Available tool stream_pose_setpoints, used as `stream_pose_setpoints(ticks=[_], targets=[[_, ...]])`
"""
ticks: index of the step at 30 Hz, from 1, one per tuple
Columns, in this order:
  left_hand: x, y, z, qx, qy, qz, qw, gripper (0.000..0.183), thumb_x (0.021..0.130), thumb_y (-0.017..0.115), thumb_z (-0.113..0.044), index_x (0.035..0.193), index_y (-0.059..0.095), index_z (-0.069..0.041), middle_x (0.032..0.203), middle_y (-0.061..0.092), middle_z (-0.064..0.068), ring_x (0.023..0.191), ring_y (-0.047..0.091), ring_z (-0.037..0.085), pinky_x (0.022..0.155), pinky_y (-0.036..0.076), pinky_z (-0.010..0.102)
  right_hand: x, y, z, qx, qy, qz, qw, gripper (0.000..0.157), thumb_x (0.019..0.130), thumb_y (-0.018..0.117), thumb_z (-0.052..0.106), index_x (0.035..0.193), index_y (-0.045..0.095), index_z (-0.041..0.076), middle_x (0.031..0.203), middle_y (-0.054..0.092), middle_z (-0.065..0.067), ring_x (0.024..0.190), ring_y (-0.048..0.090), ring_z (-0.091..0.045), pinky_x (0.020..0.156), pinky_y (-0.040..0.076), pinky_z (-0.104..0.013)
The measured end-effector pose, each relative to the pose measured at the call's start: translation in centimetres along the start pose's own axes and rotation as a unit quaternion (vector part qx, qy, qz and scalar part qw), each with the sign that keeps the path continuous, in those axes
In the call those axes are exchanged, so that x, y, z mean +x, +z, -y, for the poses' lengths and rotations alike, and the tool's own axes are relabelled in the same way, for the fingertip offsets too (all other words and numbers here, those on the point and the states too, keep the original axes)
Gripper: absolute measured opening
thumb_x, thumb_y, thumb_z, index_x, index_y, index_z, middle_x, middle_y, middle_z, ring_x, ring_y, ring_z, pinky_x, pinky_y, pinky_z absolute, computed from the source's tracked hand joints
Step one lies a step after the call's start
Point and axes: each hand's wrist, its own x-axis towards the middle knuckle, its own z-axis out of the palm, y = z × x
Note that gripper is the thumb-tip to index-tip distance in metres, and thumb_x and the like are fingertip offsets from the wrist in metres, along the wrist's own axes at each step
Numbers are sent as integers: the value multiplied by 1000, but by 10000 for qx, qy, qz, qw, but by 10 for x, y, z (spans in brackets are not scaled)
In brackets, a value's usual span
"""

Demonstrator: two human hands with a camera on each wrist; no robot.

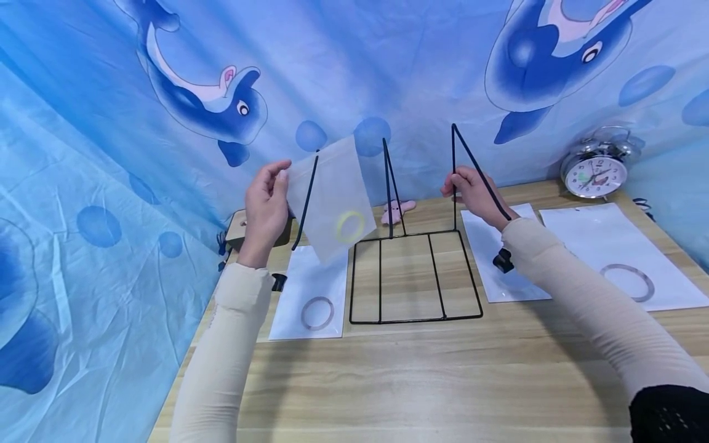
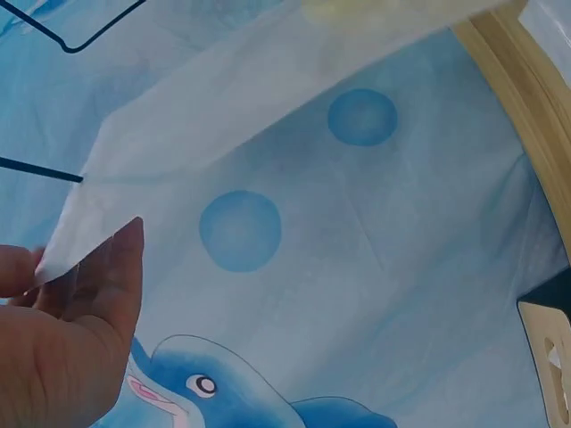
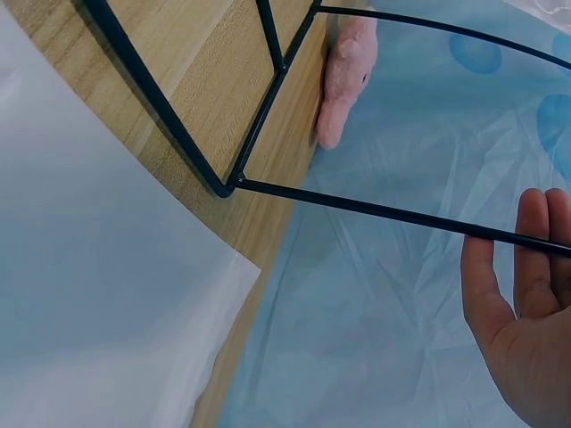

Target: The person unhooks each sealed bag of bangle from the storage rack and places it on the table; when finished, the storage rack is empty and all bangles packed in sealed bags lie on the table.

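Note:
My left hand (image 1: pixel 267 200) pinches the upper left edge of a translucent white plastic sheet or bag (image 1: pixel 332 184) with a pale yellow ring on it. In the left wrist view, the thumb and fingers hold its corner. A black wire rack (image 1: pixel 415 321) stands on the table; one slanted left rod crosses in front of the bag in the head view, while the rod behind is covered by it. My right hand (image 1: pixel 477 192) grips the rack's right upright, with fingertips against the rod (image 3: pixel 384 211) in the right wrist view.
White sheets with grey rings lie left (image 1: pixel 310 289), right (image 1: pixel 498 271) and far right (image 1: pixel 615 240). A silver alarm clock (image 1: pixel 595 175) stands back right. A pink plush toy (image 1: pixel 396 212) sits behind the rack, a beige and black box (image 1: pixel 238 227) behind my left hand. Blue dolphin-print cloth surrounds the table.

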Motion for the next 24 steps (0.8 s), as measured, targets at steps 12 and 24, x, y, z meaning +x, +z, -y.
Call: stream_pose_setpoints(ticks=[12,24], targets=[[-6,-3,7,-162,-341,116,9992,33,105,54,-26,133,64,-12,120,67,10,101,64,22,83,56,30,-2,2,2,135,25,-27,9999,43,107,38,39,107,58,1,110,62,-16,104,60,-24,99,45,-57],[-26,-13,14,-415,441,-52,9981,32,101,61,-18,131,66,-7,101,69,16,90,68,17,81,56,25,-4,2,5,78,-43,-8,10000,45,106,38,40,106,58,0,109,63,-17,103,60,-25,98,47,-55]])
